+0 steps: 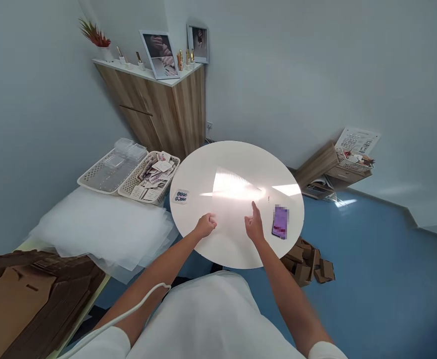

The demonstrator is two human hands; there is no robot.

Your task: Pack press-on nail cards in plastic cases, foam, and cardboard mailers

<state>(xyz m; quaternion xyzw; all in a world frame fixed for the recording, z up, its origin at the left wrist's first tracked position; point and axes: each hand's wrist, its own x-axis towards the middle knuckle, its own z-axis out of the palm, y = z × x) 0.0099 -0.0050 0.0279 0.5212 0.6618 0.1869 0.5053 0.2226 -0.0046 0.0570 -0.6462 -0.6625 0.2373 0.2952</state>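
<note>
Above the round white table point(236, 254), a clear, glossy plastic sheet point(231, 185) catches bright glare, and its lower part is hard to make out. My left hand point(205, 225) is closed at the sheet's left side, over the table's near edge. On the other side, my right hand point(254, 227) has curled fingers and a raised thumb by the sheet's right side. A card with small blue pieces point(181, 196) lies on the table's left part. The phone point(280, 222), with a purple screen, is to the right of my right hand.
Left of the table are a stack of translucent sheets point(102, 224), a basket of cards point(153, 179) and a basket with clear boxes point(109, 169). A wooden cabinet point(158, 104) stands behind. Brown cardboard boxes point(306, 262) lie on the floor at right.
</note>
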